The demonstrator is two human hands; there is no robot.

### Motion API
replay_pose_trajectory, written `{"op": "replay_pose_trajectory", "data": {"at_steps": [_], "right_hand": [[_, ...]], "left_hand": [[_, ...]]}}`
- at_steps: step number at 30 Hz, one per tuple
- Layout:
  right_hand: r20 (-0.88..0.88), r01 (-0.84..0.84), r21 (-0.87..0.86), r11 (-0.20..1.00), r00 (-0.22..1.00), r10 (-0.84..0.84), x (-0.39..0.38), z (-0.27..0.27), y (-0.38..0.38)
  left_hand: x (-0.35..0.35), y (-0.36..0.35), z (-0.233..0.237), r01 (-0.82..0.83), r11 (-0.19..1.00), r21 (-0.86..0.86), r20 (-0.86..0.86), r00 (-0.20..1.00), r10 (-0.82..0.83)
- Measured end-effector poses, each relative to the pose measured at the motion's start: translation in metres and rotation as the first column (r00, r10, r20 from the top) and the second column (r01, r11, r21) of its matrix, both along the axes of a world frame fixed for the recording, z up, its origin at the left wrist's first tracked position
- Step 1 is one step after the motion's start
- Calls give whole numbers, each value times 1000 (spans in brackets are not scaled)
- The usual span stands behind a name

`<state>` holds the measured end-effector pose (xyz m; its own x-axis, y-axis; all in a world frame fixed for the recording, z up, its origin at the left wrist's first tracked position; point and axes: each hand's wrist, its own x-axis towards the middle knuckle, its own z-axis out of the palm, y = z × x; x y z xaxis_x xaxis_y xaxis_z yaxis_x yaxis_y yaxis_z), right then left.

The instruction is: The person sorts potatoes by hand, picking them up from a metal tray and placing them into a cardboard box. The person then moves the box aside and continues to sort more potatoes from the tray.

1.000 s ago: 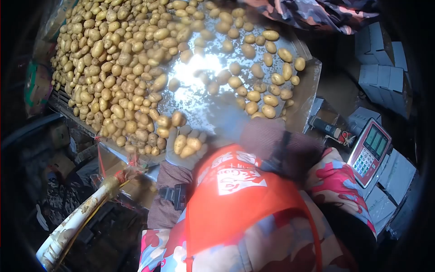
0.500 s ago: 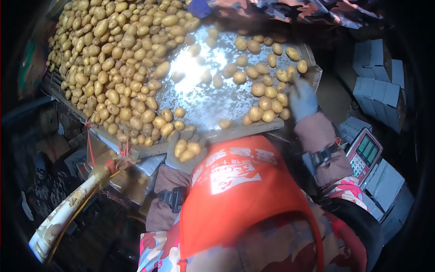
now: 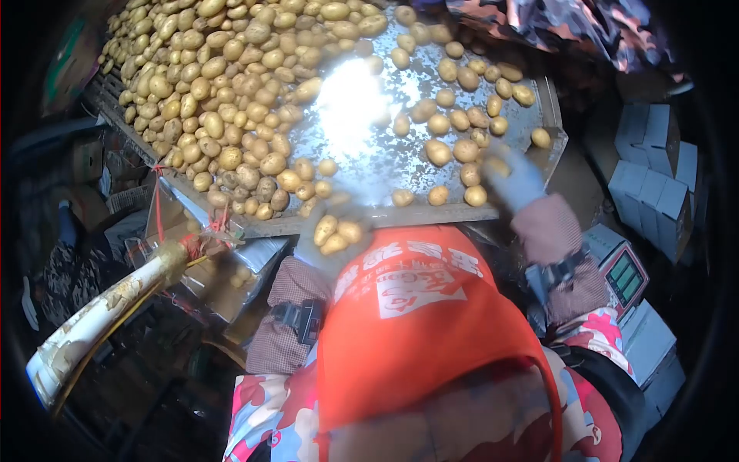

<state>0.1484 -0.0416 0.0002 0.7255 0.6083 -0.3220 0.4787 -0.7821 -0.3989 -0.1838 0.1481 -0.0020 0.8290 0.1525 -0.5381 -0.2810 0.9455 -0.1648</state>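
My left hand (image 3: 332, 240), in a greyish glove, is cupped around three small potatoes (image 3: 337, 235) at the front edge of the metal-topped sorting table (image 3: 369, 181). My right hand (image 3: 516, 179), in a pale blue glove, is over the table's right side. Its fingers are closed on a potato (image 3: 499, 166), partly hidden and blurred. Loose potatoes (image 3: 465, 150) lie just left of that hand. A large heap of potatoes (image 3: 223, 100) covers the table's left part.
White cartons (image 3: 650, 192) are stacked at the right, near a scale with a green display (image 3: 625, 277). A worn white pole (image 3: 108, 319) slants at the lower left, beside an open cardboard box (image 3: 223, 289). Someone's camouflage-patterned clothing (image 3: 562, 27) shows across the table.
The loose potatoes at the table's front right have thinned out and shifted. My right hand now has a potato at its fingers; my left still cups its potatoes. The whole view has shifted slightly.
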Motion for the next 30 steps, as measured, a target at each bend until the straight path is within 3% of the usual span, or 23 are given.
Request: {"op": "replay_pose_trajectory", "data": {"at_steps": [2,5,6,7,9,10,11,12,13,16,18,19,20,22,25,27,28,29,30], "right_hand": [[7,-176,-27,984,984,177,-26,-1,-2],[-13,-242,46,969,970,243,-12,-20,27],[-12,-203,76,976,979,205,-1,-18,40],[-13,-164,108,981,986,166,9,-15,53],[-76,-61,183,981,994,76,17,10,82],[-136,-4,228,974,990,35,16,15,95],[-253,68,276,959,968,4,12,15,105],[-413,168,292,941,910,-34,-4,13,114],[-557,277,285,918,827,-77,-22,15,125],[-897,251,249,936,424,125,-60,-15,142],[-963,100,185,978,218,159,-107,16,162],[-981,9,161,987,113,159,-131,38,174],[-982,-57,147,987,107,152,-161,62,186],[-987,-191,104,976,102,125,-223,105,204],[-928,-496,369,786,-143,345,-299,89,223],[-923,-546,375,749,-149,354,-351,101,223],[-920,-566,379,732,-149,361,-377,109,222],[-794,-661,567,491,-281,539,-399,151,210],[-623,-577,729,369,-333,708,-424,168,207]], "left_hand": [[9,3,22,36,999,28,-185,982,-30],[16,8,48,97,994,40,-462,884,-68],[5,6,12,35,999,-22,-96,995,-37],[-12,2,-52,0,996,-94,284,958,27],[-24,3,-65,-12,995,98,330,944,-21],[-17,1,-27,59,942,332,-30,998,-52],[-21,-2,-16,66,933,354,-178,984,-2],[-26,-6,-6,87,923,374,-324,945,42],[-31,0,-12,-34,968,247,-244,965,96],[-51,7,-7,-286,958,-21,-118,952,282],[-80,2,-22,-386,920,-64,-24,922,385],[-99,-3,-39,-418,907,-48,48,906,420],[-116,-12,-36,-513,854,-80,75,852,519],[-153,-29,-7,-602,797,49,-39,796,604],[-205,-70,-1,-787,617,27,-193,601,776],[-233,-105,-13,-887,462,8,-356,429,830],[-251,-116,-8,-887,460,43,-325,423,846],[-267,-150,25,-890,442,116,-283,397,873],[-276,-162,27,-915,384,125,-260,343,903]]}}
